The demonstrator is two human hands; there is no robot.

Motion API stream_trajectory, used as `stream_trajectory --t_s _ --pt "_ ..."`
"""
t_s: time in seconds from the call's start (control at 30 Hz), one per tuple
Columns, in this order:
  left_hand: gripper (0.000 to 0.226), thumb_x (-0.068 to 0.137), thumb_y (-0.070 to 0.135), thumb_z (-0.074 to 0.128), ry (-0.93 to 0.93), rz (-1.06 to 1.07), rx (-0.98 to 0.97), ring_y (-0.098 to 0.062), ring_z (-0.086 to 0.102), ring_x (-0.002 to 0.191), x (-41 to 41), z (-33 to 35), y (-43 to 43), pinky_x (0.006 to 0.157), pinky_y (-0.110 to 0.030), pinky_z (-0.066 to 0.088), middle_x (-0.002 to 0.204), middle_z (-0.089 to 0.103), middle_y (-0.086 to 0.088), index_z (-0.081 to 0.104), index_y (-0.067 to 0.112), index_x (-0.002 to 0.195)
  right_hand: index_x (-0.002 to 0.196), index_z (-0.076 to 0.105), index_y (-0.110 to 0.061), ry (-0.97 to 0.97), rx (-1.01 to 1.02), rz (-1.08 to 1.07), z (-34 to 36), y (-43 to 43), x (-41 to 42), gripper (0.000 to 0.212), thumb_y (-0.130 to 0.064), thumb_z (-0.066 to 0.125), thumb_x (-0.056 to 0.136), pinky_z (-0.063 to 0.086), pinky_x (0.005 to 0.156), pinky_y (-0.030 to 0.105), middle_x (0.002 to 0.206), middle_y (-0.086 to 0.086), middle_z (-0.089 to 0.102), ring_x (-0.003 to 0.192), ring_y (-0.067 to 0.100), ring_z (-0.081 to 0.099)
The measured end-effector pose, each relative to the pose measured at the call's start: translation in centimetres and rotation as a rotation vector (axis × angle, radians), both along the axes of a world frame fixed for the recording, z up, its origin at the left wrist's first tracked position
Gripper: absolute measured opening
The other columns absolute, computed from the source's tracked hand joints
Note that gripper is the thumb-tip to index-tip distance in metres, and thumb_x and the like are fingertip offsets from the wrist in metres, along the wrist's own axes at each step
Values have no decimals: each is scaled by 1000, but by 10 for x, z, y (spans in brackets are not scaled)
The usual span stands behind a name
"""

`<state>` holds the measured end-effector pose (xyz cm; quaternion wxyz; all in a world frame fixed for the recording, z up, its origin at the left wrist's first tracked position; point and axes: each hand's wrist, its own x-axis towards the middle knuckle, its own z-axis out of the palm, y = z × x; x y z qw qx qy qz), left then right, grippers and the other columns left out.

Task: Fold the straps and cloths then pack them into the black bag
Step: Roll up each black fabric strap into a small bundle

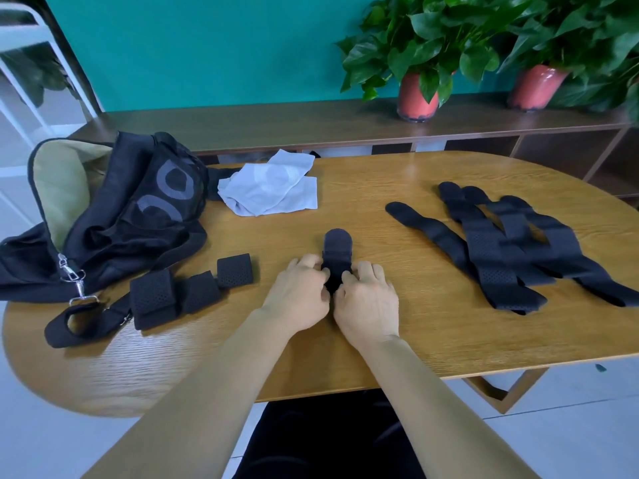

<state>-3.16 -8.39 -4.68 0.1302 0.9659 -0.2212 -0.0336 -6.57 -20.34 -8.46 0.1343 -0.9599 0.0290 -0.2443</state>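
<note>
Left hand (297,299) and right hand (368,305) grip strap (337,247) (lengthwise, tip pointing away).

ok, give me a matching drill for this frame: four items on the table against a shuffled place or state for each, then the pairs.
Things:
1. black bag
2. white cloths
3. unfolded straps
4. half-folded strap

Places or states:
A. gripped between left hand and right hand
B. spread out flat on the right side of the table
C. open at the left end, tan lining showing
D. far side, beside the bag

Pairs: 1-C, 2-D, 3-B, 4-A
</note>
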Motion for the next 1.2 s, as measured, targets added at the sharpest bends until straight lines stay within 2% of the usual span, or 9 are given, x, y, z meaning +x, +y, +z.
stream_trajectory --t_s 0.1,0.2,0.47,0.6,0.7,0.77,0.9,1.03,1.2 --pt "54 91 16 47 47 -70 32 -24 26 139 3 3 8 112 -34 28 155 29 3 41 15 145 72 61 -8 79 46 60 -1 -3 -2 14 -20 56 68 50 76 37 114 12 65 100 29 59" --pt "54 91 19 51 44 -77 15 -22 26 140 -1 2 16 114 -36 27 154 33 3 42 16 144 94 66 -6 98 70 115 2 -7 -11 29 -22 56 71 48 86 35 119 9 63 108 26 56" --pt "50 87 26 56 -1 -95 -54 -18 49 114 -32 0 31 99 -36 40 127 61 5 52 20 136 118 61 -11 77 147 211 12 -10 -46 38 -22 59 81 49 75 28 103 1 66 102 19 55" --pt "32 95 25 53 71 50 -272 -15 60 86 -34 -1 31 73 -27 48 100 67 2 58 25 127 130 53 -13 76 238 157 21 -4 -47 38 -24 53 93 47 70 31 93 8 65 92 22 58" --pt "8 94 22 55 30 171 -320 -20 61 77 -29 -4 23 64 -28 47 82 64 2 59 20 89 130 51 -13 102 286 73 21 1 -36 36 -26 49 97 43 68 30 95 9 65 93 22 57" --pt "20 93 22 57 -19 239 -336 -20 62 73 -27 -6 16 65 -34 52 78 64 0 52 15 74 129 49 -12 105 286 19 20 4 -29 35 -26 47 97 40 66 28 95 8 64 94 22 56" --pt "27 91 26 59 -54 308 -348 -22 62 68 -21 -6 9 65 -41 54 74 66 -5 53 9 71 135 44 -11 79 285 -49 17 10 -18 41 -25 47 97 46 74 30 102 7 65 101 21 55" --pt "29 92 28 58 -70 305 -304 -21 56 62 -16 -5 7 55 -31 45 69 61 -3 51 11 70 124 52 -9 60 287 -85 10 11 -8 33 -25 53 95 46 72 32 105 7 66 102 24 55" --pt "23 97 33 51 -137 283 -265 -19 55 65 -17 -9 10 55 -28 42 74 58 0 50 17 80 107 66 -12 -88 232 -101 4 12 -11 22 -20 65 87 39 48 25 97 8 60 84 24 60"
